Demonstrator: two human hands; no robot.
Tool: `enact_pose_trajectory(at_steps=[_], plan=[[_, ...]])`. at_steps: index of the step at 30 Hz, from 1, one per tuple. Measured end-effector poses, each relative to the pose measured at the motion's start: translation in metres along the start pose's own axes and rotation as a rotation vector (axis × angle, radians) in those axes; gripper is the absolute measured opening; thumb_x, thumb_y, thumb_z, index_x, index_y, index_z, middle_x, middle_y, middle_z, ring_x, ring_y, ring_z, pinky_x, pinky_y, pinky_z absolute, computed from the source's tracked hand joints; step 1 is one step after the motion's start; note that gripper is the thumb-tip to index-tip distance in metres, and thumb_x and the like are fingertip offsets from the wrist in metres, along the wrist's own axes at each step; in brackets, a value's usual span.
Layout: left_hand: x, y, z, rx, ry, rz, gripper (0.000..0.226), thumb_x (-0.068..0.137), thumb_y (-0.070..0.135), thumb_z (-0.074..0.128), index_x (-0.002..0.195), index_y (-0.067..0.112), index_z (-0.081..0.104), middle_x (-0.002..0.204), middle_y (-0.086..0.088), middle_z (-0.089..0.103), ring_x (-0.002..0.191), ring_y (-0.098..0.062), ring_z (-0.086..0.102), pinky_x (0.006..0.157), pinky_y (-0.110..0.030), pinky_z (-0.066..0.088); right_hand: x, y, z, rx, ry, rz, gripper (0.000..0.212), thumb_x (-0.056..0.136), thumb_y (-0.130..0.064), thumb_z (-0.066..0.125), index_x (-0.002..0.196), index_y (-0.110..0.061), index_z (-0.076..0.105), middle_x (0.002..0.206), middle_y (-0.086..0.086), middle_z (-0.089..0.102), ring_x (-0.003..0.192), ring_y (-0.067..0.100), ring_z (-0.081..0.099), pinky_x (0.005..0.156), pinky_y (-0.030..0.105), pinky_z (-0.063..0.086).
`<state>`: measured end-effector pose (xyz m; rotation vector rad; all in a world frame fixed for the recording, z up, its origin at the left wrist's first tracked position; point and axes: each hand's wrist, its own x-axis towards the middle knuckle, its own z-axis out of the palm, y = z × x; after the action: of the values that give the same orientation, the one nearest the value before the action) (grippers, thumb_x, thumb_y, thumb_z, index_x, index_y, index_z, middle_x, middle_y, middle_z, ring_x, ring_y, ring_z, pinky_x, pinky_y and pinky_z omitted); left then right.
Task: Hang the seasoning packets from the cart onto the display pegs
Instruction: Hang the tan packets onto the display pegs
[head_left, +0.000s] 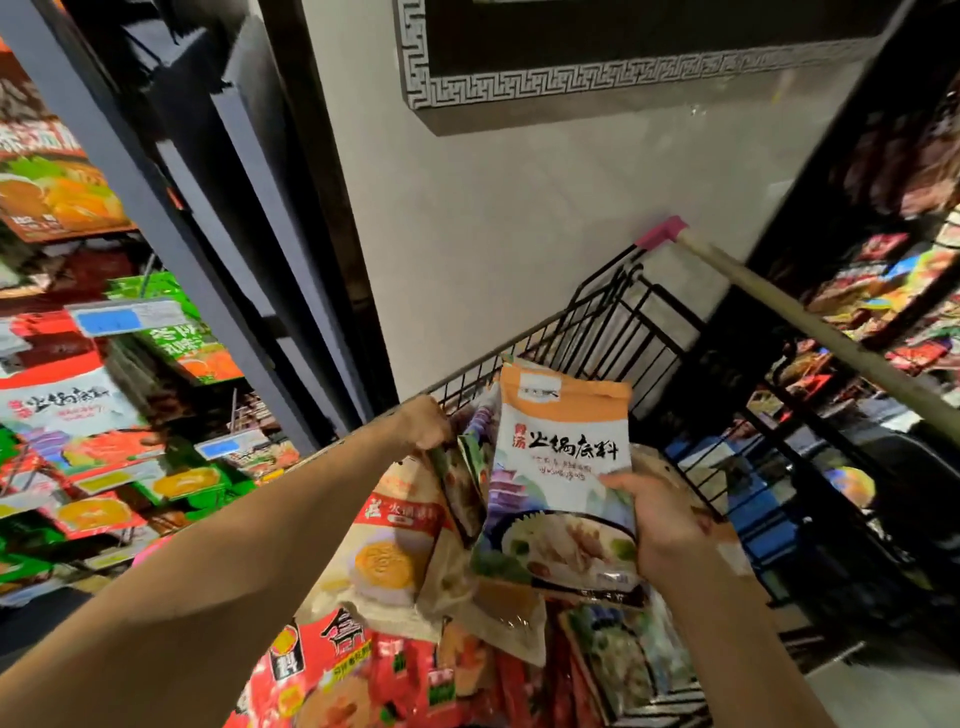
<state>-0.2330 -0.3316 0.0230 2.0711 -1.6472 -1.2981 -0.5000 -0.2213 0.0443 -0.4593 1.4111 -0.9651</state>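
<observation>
My right hand (662, 525) grips the lower right edge of an orange-topped white seasoning packet (561, 467) and holds it upright over the black wire cart (613, 322). My left hand (423, 423) reaches into the cart's far left side and pinches the tops of other packets (467, 467) standing behind the orange one. The cart is heaped with several packets, beige ones (395, 551) and red ones (332, 670). The display pegs (150, 270) on the left carry hanging green, red and white packets (62, 405).
A dark shelf upright (156, 208) borders the peg display. The cart's handle bar (810, 327) with a pink end cap slants across the right. More packed shelves (893, 312) stand on the right. A grey wall (519, 234) lies ahead.
</observation>
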Motion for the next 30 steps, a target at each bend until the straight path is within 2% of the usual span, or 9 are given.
enact_pose_trajectory(at_steps=[5,7,10,14,20,23,25,27,30], plan=[[-0.042,-0.03,-0.046,0.213,0.085,0.106,0.041,0.086,0.039,0.072,0.07,0.002,0.065,0.058,0.0,0.044,0.058,-0.017,0.041,0.049,-0.028,0.032,0.007,0.016,0.005,-0.09,0.05,0.056,0.025,0.096,-0.004,0.059,0.119,-0.007,0.068,0.11,0.015,0.076,0.097,0.036,0.073,0.081,0.046,0.059],[-0.081,-0.049,-0.077,0.084,0.102,0.16,0.038,0.075,0.044,0.074,0.078,0.005,0.073,0.059,0.002,0.049,0.055,-0.012,0.041,0.05,-0.028,0.032,0.009,0.026,0.011,-0.127,0.058,0.053,0.024,0.095,-0.007,0.06,0.118,-0.008,0.067,0.111,0.015,0.075,0.099,0.036,0.072,0.079,0.044,0.058],[-0.131,-0.085,-0.117,-0.293,0.094,0.195,0.009,0.076,0.015,0.078,0.085,0.014,0.078,0.08,-0.003,0.074,0.071,-0.01,0.064,0.064,-0.024,0.048,0.011,0.041,0.031,-0.133,0.09,0.025,0.033,0.085,-0.015,0.069,0.118,-0.009,0.067,0.113,0.015,0.074,0.1,0.035,0.071,0.081,0.046,0.058],[-0.172,-0.12,-0.126,-0.544,0.2,0.191,0.031,0.08,0.017,0.081,0.108,0.009,0.074,0.108,-0.019,0.075,0.097,-0.036,0.072,0.087,-0.04,0.052,0.0,0.051,0.065,-0.069,0.041,-0.114,0.043,0.09,-0.002,0.061,0.131,-0.014,0.06,0.12,0.009,0.067,0.107,0.029,0.063,0.071,0.032,0.05],[-0.178,-0.112,-0.052,-0.884,0.128,0.159,0.043,0.096,-0.006,0.058,0.131,0.018,0.065,0.126,-0.011,0.071,0.112,-0.032,0.07,0.095,-0.045,0.056,-0.006,0.064,0.08,0.044,-0.033,-0.113,0.049,0.095,0.009,0.05,0.133,-0.019,0.061,0.125,0.011,0.071,0.113,0.033,0.067,0.102,0.054,0.052],[-0.162,-0.101,0.005,-0.78,0.063,0.177,0.052,0.094,-0.017,0.052,0.132,0.017,0.062,0.123,-0.002,0.073,0.115,-0.022,0.068,0.092,-0.034,0.055,-0.005,0.074,0.077,0.166,-0.081,-0.058,0.037,0.095,-0.034,0.07,0.132,-0.032,0.065,0.135,0.001,0.068,0.123,0.028,0.064,0.109,0.055,0.047],[-0.149,-0.097,0.036,-0.625,0.057,0.211,0.052,0.095,-0.014,0.055,0.13,0.024,0.06,0.115,0.016,0.075,0.107,-0.006,0.068,0.089,-0.029,0.052,-0.002,0.081,0.067,0.133,-0.114,-0.034,0.072,0.075,-0.071,0.078,0.138,-0.039,0.06,0.151,-0.005,0.055,0.134,0.021,0.056,0.114,0.052,0.043],[-0.144,-0.089,0.052,-0.538,0.006,0.216,0.049,0.098,-0.005,0.059,0.132,0.031,0.056,0.113,0.026,0.072,0.105,-0.004,0.067,0.088,-0.024,0.052,-0.017,0.073,0.062,-0.023,-0.111,-0.084,0.061,0.087,-0.052,0.079,0.14,-0.036,0.053,0.153,-0.01,0.048,0.128,0.012,0.055,0.109,0.039,0.048],[-0.133,-0.073,0.051,-0.368,-0.038,0.264,0.035,0.097,0.009,0.067,0.118,0.035,0.063,0.1,0.019,0.075,0.095,-0.009,0.071,0.079,-0.025,0.055,-0.007,0.075,0.036,-0.079,-0.009,-0.205,0.05,0.089,-0.011,0.079,0.133,-0.018,0.058,0.119,0.0,0.07,0.091,0.004,0.065,0.066,0.011,0.055]])
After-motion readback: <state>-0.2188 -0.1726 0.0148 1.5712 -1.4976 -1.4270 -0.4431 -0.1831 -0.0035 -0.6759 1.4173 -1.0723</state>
